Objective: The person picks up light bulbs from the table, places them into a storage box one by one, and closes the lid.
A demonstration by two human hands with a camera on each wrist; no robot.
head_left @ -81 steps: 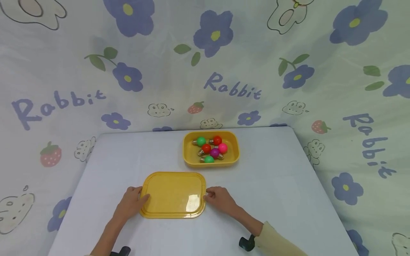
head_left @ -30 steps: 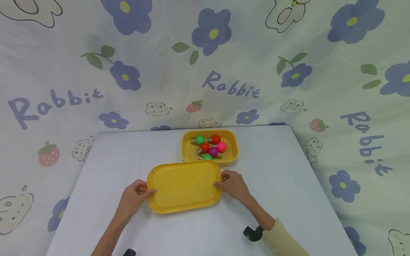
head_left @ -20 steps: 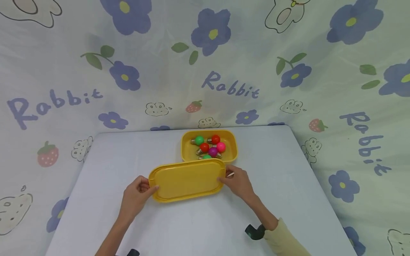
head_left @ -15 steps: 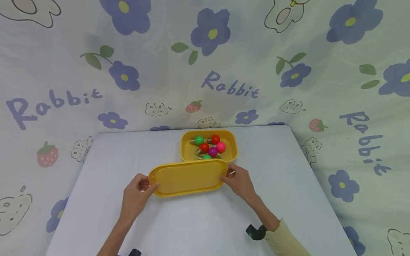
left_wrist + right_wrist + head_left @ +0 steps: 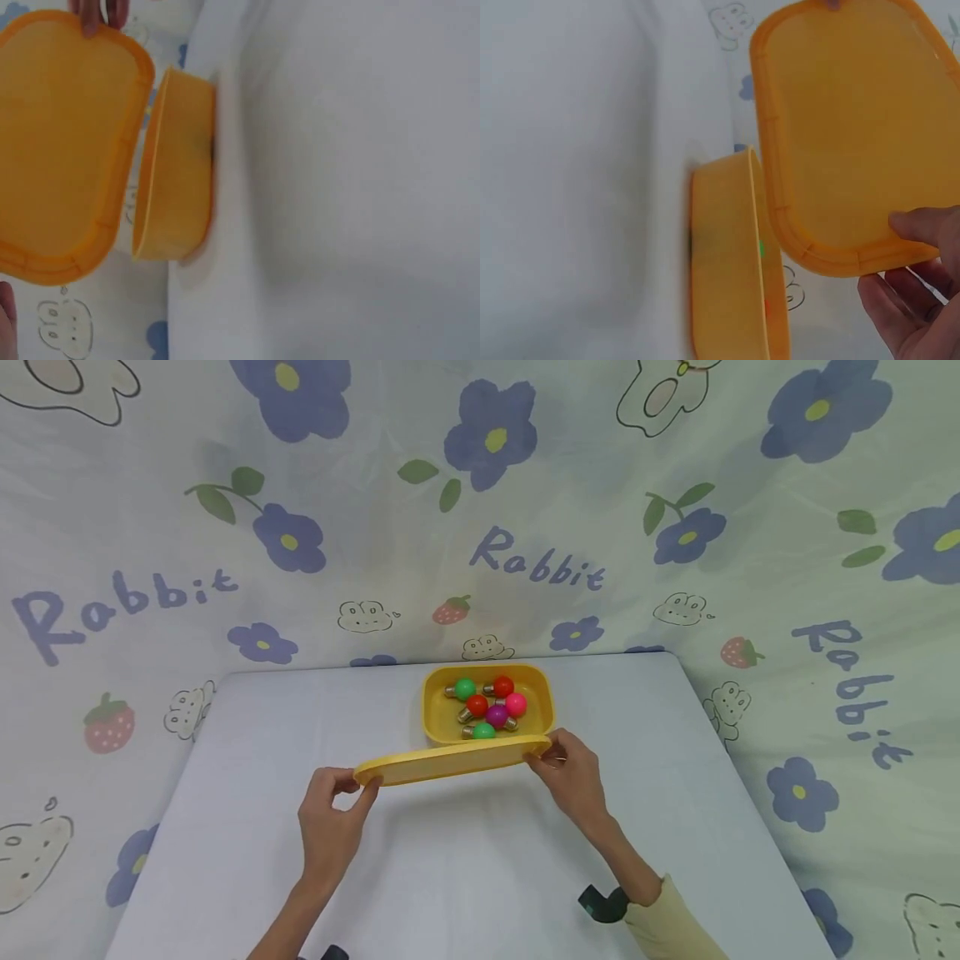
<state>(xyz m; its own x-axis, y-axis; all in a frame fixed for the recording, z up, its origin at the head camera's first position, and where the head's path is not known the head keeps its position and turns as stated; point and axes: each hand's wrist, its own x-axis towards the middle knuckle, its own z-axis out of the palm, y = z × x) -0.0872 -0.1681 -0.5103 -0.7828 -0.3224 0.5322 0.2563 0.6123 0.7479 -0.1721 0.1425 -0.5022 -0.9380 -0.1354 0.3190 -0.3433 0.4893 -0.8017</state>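
Observation:
A yellow plastic lid (image 5: 453, 762) is up off the table, tilted almost edge-on in the head view. My left hand (image 5: 330, 827) pinches its left end, and my right hand (image 5: 573, 777) pinches its right end between thumb and fingers. Just beyond the lid stands a yellow box (image 5: 543, 693) without a cover. Inside it lie several small coloured bulbs, among them a purple bulb (image 5: 497, 717), a pink bulb (image 5: 516, 704) and a green bulb (image 5: 465, 688). In the right wrist view the lid's rimmed side (image 5: 855, 135) shows, with the box's wall (image 5: 724, 255) beside and below it.
A white tabletop (image 5: 465, 877) spreads around the box. Behind it hangs a patterned cloth (image 5: 420, 552) with flowers and rabbits, which also runs along both sides. A dark wrist device (image 5: 603, 903) sits by the right sleeve.
The lid, flat on the table at first, has been lifted by both hands, moved forward and right towards the box, and tipped until it looks nearly edge-on.

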